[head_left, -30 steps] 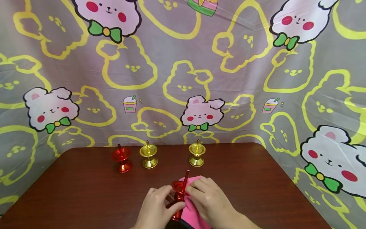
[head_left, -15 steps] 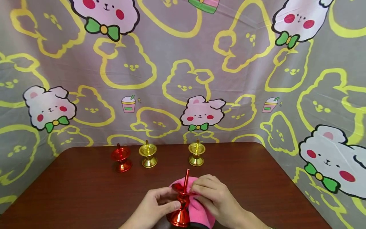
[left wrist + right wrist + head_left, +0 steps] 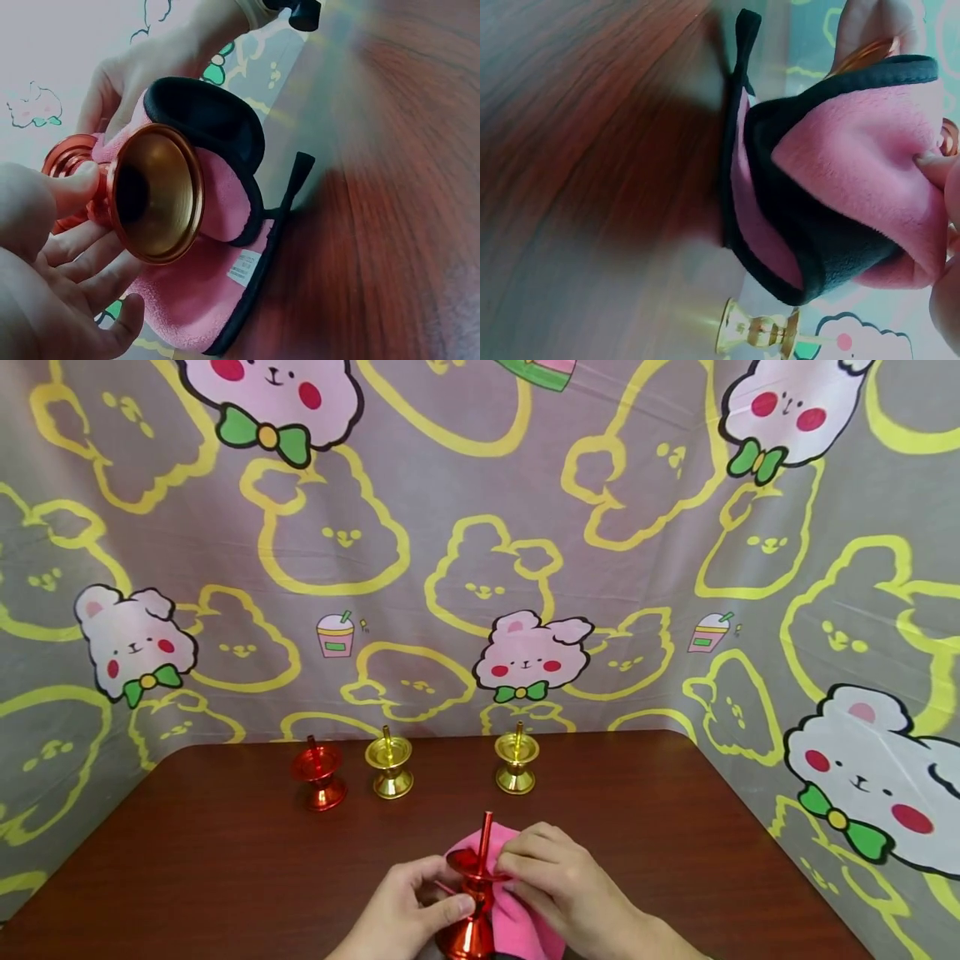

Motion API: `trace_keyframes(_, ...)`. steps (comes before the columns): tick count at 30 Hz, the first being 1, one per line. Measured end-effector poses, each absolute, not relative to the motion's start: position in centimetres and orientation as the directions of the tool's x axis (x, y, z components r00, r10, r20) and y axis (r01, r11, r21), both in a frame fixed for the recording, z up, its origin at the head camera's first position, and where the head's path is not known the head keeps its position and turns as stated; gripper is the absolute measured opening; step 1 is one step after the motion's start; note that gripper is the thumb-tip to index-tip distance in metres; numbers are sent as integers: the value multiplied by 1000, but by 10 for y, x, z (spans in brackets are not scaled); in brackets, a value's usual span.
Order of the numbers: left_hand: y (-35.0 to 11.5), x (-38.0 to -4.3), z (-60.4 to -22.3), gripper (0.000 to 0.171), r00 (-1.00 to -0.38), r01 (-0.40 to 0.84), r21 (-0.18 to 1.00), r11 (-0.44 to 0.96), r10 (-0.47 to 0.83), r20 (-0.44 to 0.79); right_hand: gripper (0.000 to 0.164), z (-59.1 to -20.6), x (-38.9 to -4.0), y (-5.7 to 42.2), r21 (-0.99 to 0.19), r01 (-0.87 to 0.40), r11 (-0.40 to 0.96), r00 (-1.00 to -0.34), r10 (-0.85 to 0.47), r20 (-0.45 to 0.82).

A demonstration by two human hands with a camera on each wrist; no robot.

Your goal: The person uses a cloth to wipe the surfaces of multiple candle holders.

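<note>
A shiny red candle holder [image 3: 471, 937] with a thin upright rod is held up near the front of the table. My left hand [image 3: 408, 906] grips it from the left, its thumb on the narrow stem. In the left wrist view, the hollow gold-coloured underside of its base [image 3: 166, 199] faces the camera. My right hand [image 3: 573, 877] pinches a pink cloth [image 3: 525, 927] with black edging against the dish rim. The cloth wraps behind the holder and hangs down beside it; a black loop [image 3: 298, 176] and a white label [image 3: 244, 266] show on it.
Farther back on the brown table [image 3: 225, 877] stand another red candle holder [image 3: 325, 792] at left, a gold one [image 3: 393, 783] beside it, and a second gold one [image 3: 515, 778] to the right. A cartoon-print curtain [image 3: 420, 468] surrounds the table's back and sides.
The red holder has turned in the left hand, so its base now shows in front. The cloth has spread behind the dish, and the right hand has shifted slightly right along the rim.
</note>
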State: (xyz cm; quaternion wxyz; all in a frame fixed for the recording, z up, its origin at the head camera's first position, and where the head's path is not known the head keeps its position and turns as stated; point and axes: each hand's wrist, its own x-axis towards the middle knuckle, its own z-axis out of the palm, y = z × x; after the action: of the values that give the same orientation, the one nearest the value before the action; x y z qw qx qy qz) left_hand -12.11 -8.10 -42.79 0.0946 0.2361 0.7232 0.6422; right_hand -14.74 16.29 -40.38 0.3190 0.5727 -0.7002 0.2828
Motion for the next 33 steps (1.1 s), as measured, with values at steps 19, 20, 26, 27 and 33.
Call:
trace_keyframes(19, -66, -120, -427, 10, -865, 491, 797, 352, 311, 395, 7, -405, -140, 153, 20, -908, 418, -263, -609, 749)
trace_keyframes(20, -66, -120, -427, 11, -853, 517, 763, 388, 302, 425, 7, -405, -140, 152, 28, -903, 428, -265, -608, 748)
trace_keyframes(26, -61, -118, -427, 16, -820, 548, 560, 622, 263, 509, 13, -405, -140, 148, 74, -877, 476, -265, -606, 750)
trace_keyframes(27, -60, -117, -427, 16, -813, 546, 527, 651, 260, 521, 16, -405, -139, 147, 83, -872, 483, -265, -608, 749)
trace_keyframes(33, -53, -120, -437, 24, -680, 588, 292, 754, 266, 684, 8, -406, -135, 141, 118, -847, 518, -282, -626, 727)
